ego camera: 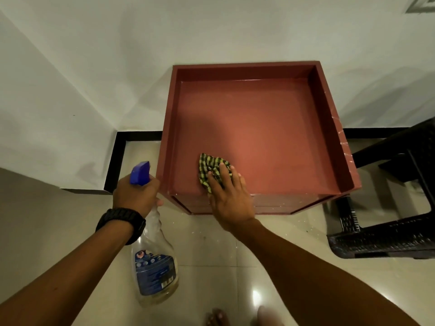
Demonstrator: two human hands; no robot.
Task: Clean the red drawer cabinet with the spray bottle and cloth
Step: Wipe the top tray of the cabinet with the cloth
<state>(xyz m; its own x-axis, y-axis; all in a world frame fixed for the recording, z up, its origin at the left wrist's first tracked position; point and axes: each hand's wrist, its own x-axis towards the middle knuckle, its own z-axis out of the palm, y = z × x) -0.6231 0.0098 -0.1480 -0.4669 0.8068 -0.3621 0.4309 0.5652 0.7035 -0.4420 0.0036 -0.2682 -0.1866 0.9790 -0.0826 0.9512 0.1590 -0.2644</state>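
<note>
1. Head view, cabinet: the red drawer cabinet [256, 130] is standing on the floor [211, 255] against the white wall [211, 27]. Its top is a shallow tray with raised rims, and the near edge is facing the person.

2. Head view, right hand: the right hand [231, 198] is lying flat, fingers spread, pressing the checked cloth [210, 168] onto the near-left part of the tray. It is not closed around the cloth; the palm is pinning it down, and the cloth is bunching out ahead of the fingertips.

3. Head view, left hand: the left hand [135, 196] is wrapped tight around the neck of the spray bottle [154, 260], holding it just off the cabinet's near-left corner. The blue nozzle [140, 172] is pointing up and away, and the body is hanging below over the floor.

4. The relation that matters: most of the unwiped tray is lying ahead and to the right of the cloth, stretching toward the far rim at the wall. The right hand is the one already on it, so I would judge the next stroke is running forward and rightward, with the bottle hand waiting at the side.

5. A black chair [388, 220] is standing just beside the cabinet's right side, clear of the wiping path.
</note>
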